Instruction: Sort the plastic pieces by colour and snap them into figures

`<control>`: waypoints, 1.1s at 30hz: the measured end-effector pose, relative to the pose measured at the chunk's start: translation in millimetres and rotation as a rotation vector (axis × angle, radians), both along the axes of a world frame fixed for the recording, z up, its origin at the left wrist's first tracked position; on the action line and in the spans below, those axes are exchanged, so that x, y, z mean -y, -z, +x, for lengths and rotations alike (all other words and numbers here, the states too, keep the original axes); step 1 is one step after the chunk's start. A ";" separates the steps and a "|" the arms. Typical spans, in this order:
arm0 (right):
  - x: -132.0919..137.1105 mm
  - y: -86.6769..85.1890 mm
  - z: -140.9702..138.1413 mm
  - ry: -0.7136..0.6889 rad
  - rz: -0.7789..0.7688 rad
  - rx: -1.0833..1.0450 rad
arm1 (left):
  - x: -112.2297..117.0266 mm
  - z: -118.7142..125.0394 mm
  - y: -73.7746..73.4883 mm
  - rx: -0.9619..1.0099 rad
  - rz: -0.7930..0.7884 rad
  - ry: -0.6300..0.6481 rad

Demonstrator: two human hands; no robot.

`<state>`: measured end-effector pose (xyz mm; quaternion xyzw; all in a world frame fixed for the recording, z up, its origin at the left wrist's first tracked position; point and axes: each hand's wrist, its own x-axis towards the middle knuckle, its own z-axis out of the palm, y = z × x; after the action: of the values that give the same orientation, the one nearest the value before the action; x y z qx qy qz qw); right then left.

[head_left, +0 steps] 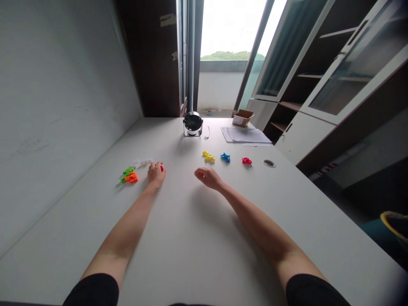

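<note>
My left hand (156, 174) rests low over the table, its fingers closed around a small red plastic piece (162, 168) that peeks out on the right side. Just left of that hand lie green plastic pieces (128, 171) and orange plastic pieces (131, 178), with clear or whitish pieces (145, 162) behind them. My right hand (208, 177) hovers over the table's middle with curled fingers; whether anything is inside cannot be seen. Beyond it sit a yellow cluster (208, 157), a blue cluster (225, 157) and a red cluster (246, 160) of similar small pieces.
A round black device on a metal stand (193, 124) occupies the far edge, beside a thin cord loop (207, 133). Papers (247, 135) and an opened cardboard box (242, 118) are at the back right. A cable hole (269, 163) pierces the white tabletop (178, 238). A wall borders the left.
</note>
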<state>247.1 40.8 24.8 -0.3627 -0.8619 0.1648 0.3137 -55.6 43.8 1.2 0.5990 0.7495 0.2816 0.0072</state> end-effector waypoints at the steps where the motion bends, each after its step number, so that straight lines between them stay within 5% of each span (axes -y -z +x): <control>1: 1.6 3.7 -3.1 -0.032 -0.015 0.016 | -0.4 1.3 0.0 0.012 0.013 0.052; 9: -7.4 21.7 1.6 -0.014 -0.033 -0.019 | 7.0 21.8 -7.1 0.090 0.031 0.524; 22: -5.5 29.0 -1.1 0.017 -0.026 -0.004 | 28.4 64.5 -17.9 -0.006 -0.057 0.604; 33: 5.9 18.6 -8.3 0.042 0.016 0.055 | 30.3 70.9 -21.7 0.021 -0.063 0.679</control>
<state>238.8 34.9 6.2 -0.3828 -0.8635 0.1412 0.2963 15.4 13.5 22.9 0.8109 0.5156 0.2460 0.1271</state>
